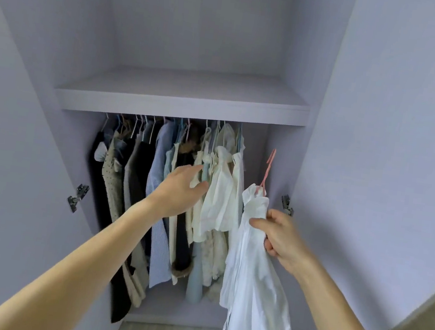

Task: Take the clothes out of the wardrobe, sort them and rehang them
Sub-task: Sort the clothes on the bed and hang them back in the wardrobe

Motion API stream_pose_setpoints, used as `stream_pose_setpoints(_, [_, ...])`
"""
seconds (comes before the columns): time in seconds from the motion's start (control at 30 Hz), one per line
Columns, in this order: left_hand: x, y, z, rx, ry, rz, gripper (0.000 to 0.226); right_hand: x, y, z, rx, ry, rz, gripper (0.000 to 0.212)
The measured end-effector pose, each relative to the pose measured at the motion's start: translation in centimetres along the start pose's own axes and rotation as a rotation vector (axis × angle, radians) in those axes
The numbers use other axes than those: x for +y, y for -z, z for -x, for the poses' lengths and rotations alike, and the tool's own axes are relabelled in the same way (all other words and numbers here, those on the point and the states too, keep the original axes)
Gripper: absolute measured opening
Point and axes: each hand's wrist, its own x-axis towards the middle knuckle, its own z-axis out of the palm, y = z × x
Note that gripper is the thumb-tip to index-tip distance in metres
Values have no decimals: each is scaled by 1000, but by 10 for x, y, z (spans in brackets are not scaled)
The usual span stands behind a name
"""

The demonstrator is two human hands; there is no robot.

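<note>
Head view: right hand point(281, 237) clamped on white shirt point(253, 280), left hand point(179, 190) slack-fingered against hanging clothes point(221, 193)

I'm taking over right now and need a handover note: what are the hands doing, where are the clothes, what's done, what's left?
Left hand: open, fingers touching the cream blouse in the hanging row.
Right hand: grips the white shirt, on its pink hanger, held right of the row.
Done: one shirt apparently out.
Left: the remaining clothes, then sorting and rehanging.
</note>
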Motion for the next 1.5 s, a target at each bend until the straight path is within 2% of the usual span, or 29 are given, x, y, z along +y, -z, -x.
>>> stream_pose_setpoints(0.1, [-1,19,-33,157,-66,-206,64,6,2,-53,41,16,73,12])
stream_pose_setpoints(0.3, [-6,56,-100,411,-160,-520,69,10,12,-153,67,35,200,19])
stream_pose_setpoints(0.5, [-19,70,-181,456,-157,-692,69,0,22,-239,94,109,409,17])
stream_pose_setpoints(0.6, [-37,56,-209,440,-128,-649,63,-4,23,-273,109,142,500,16])
stream_pose_setpoints(0.87, [-60,26,-245,573,-70,-563,65,2,6,-326,154,228,553,26])
stream_pose_setpoints(1.13, [-67,20,-256,629,-83,-562,67,12,-3,-329,245,364,466,21])
stream_pose_setpoints(1.23, [-70,18,-259,663,-109,-564,69,2,1,-344,251,352,480,25])
stream_pose_setpoints(1.4, [-69,18,-258,689,-117,-580,71,11,5,-374,111,209,617,9])
stream_pose_setpoints(1.5, [-69,19,-257,682,-102,-589,71,34,2,-371,179,218,585,11])
